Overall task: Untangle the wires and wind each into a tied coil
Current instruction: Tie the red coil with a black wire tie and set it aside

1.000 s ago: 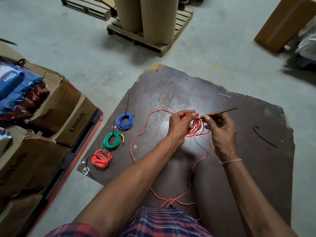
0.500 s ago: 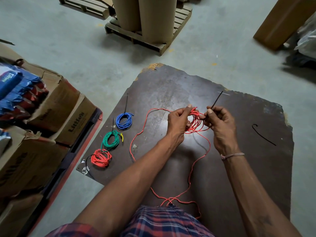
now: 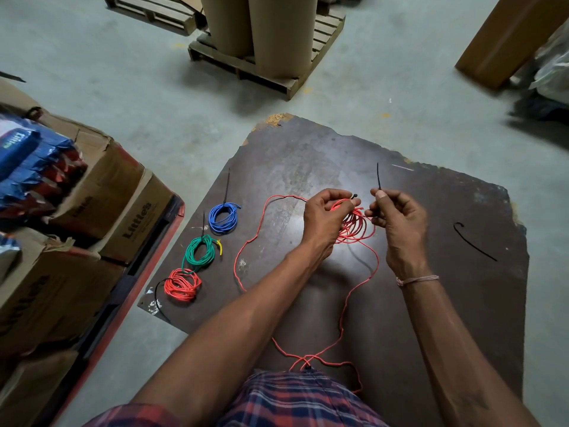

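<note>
I see the left hand (image 3: 325, 217) gripping a partly wound red wire coil (image 3: 354, 227) over the dark board (image 3: 480, 303), while the right hand (image 3: 398, 220) pinches a black cable tie (image 3: 378, 176) whose tail points up. Loose red wire trails back toward the plaid cloth. At the board's left edge lie a blue coil (image 3: 223, 217), a green coil (image 3: 199, 253) and a red coil (image 3: 182, 285), each tied.

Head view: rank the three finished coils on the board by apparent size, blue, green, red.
1. Green coil, largest loop.
2. Red coil and blue coil look about alike; red lies nearer the camera and is wound denser, so I won't rank them.
</note>
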The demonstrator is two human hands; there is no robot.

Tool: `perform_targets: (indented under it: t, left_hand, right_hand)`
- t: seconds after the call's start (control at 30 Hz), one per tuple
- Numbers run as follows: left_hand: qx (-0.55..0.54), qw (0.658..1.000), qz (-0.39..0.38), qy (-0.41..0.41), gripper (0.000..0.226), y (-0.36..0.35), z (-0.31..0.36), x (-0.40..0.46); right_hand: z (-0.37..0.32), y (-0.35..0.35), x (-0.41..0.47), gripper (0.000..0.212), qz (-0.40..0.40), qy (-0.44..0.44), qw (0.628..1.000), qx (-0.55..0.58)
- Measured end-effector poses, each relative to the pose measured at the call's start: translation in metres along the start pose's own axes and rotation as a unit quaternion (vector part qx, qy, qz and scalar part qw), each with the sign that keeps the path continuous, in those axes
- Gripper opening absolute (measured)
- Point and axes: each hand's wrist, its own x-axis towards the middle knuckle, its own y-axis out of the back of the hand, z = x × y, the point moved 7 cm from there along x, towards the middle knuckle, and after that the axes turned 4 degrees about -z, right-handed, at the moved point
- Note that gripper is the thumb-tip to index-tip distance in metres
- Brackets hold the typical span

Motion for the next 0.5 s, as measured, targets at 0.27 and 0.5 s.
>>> perform_targets:
  t: [0.27, 0.5]
  left_hand:
    - [0.072, 0.996, 0.001, -0.044, 0.01, 0.001, 0.006, 0.0]
    - [0.134, 0.989, 0.014, -0.064, 0.004, -0.003, 0.01, -0.005]
  right_hand:
    - [-0.02, 0.01, 0.001, 0.017, 0.042, 0.045, 0.987, -0.15]
    - [-0.029, 0.002, -0.005, 0.027, 0.044, 0.131, 0.904, -0.405]
